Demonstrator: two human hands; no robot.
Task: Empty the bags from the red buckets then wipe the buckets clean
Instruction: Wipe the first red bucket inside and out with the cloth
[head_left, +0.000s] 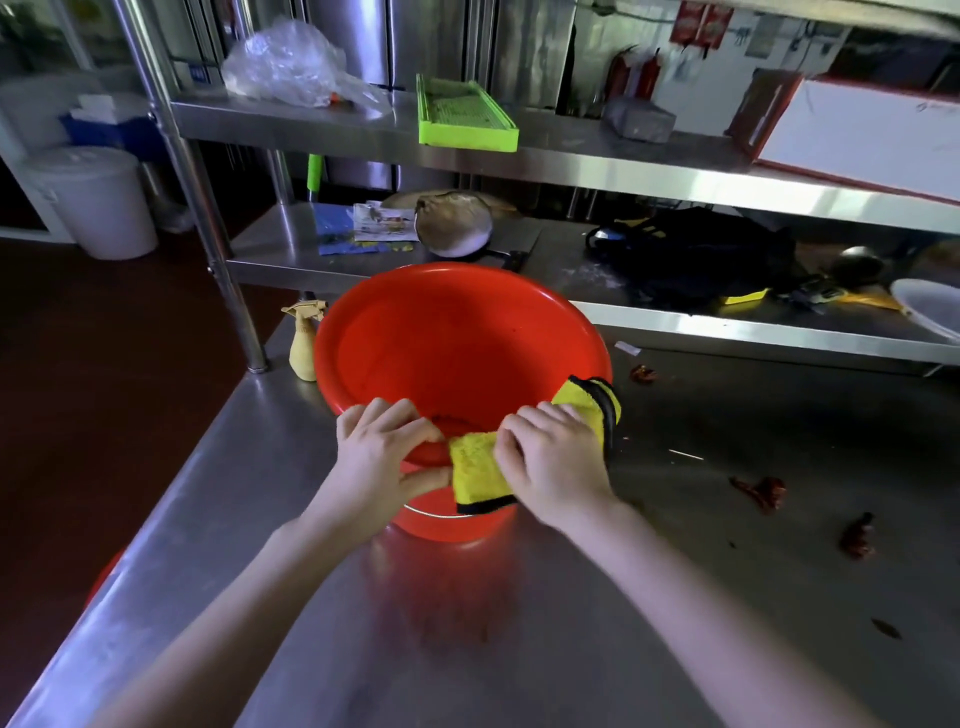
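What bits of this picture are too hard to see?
Head view only.
Near rim of red bucket: covered by left hand, right hand and yellow cloth.
Part of white bowl: cut off by right edge.
Print on shelf packets: too blurred to read.

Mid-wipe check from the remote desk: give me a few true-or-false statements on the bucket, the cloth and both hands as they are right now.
1. The red plastic bucket stands upright on the stainless steel table. True.
2. The right hand presses the yellow cloth with black edging over the bucket's near rim. True.
3. The left hand has its grip on the yellowish spray bottle. False: it grips the bucket's near rim; the bottle stands untouched on the table, left of the bucket.
4. A bag lines the bucket. False: no bag shows inside it; a crumpled clear plastic bag lies on the upper steel shelf.
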